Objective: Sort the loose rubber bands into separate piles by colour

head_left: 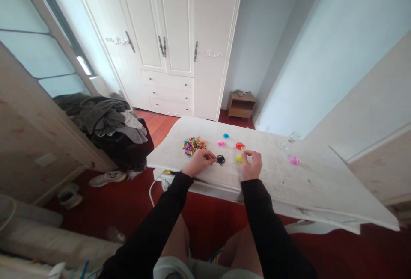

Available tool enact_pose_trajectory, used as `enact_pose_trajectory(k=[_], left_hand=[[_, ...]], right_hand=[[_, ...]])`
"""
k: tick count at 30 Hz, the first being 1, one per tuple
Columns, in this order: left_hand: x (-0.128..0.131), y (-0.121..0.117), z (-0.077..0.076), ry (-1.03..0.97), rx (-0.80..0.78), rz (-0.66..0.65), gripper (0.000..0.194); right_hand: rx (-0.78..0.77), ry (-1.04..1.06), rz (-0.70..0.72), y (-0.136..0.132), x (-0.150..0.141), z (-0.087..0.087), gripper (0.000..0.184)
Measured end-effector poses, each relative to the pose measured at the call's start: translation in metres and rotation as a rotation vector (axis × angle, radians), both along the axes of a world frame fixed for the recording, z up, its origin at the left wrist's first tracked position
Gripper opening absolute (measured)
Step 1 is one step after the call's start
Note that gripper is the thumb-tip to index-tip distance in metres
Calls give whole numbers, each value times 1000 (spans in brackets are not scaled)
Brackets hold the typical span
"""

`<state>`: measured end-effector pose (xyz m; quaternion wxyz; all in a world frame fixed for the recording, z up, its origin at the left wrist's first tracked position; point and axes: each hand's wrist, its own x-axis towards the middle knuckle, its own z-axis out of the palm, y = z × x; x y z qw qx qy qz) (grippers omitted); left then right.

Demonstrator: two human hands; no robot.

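Observation:
My left hand (201, 162) is closed in a pinch at the left edge of a small pile of black elastic hair bands (221, 159). Whatever its fingertips hold is too small to make out. Over the yellow hair bands (239, 159), my right hand (252, 164) pinches what looks like a single yellow hair band (242, 149). A large mixed heap of colourful hair bands (194, 145) lies beyond my left hand. Small sorted piles sit farther back: pink bands (221, 143), blue bands (226, 135) and red bands (239, 145).
The white table (321, 185) carries a purple-pink clump (294, 160) and a clear object (291, 139) at right. A black-and-yellow tool (170, 172) and a white cable (150, 191) are at the front-left edge. Clothes (102, 114) cover a dark case at left.

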<state>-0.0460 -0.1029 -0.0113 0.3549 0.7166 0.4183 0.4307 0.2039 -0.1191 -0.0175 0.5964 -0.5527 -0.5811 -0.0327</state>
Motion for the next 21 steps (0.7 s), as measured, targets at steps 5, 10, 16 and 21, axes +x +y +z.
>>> enact_pose_trajectory(k=[5,10,16,21], left_hand=[[1,-2,5,20,-7,0,17],[2,-5,8,21,-19,8,16],[2,-4,3,25,-9,6,15],[1,-3,-1,41,3,14,14]], right_hand=[[-184,-74,-20,-2,44,0,14],[-309,-49,27,-4,55,-4,21],[-336,-82,5,-4,51,-5,22],[-346,-117,7,-2,53,-9,23]])
